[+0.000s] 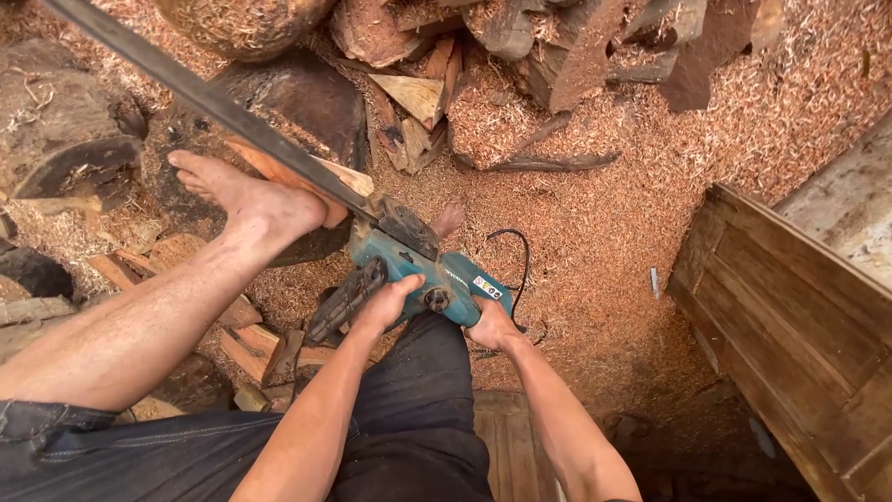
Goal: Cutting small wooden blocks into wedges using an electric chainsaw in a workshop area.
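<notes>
A teal electric chainsaw (423, 270) lies across my lap area, its long dark bar (214, 102) running up to the top left corner. My left hand (383, 305) grips the black front handle of the saw. My right hand (492, 327) holds the rear grip beside the black cord (516, 256). The bar rests against a split orange-brown piece of wood (321, 181), which lies on a dark log (307, 98). My bare left foot (246, 200) presses on that log. Toes of my other foot (449, 219) show behind the saw.
Sawdust (604, 214) covers the ground. Logs and split firewood (557, 46) are piled along the top, with a large stump (56, 130) at left and chopped pieces (260, 349) below my leg. A wooden crate or bench (790, 325) stands at right.
</notes>
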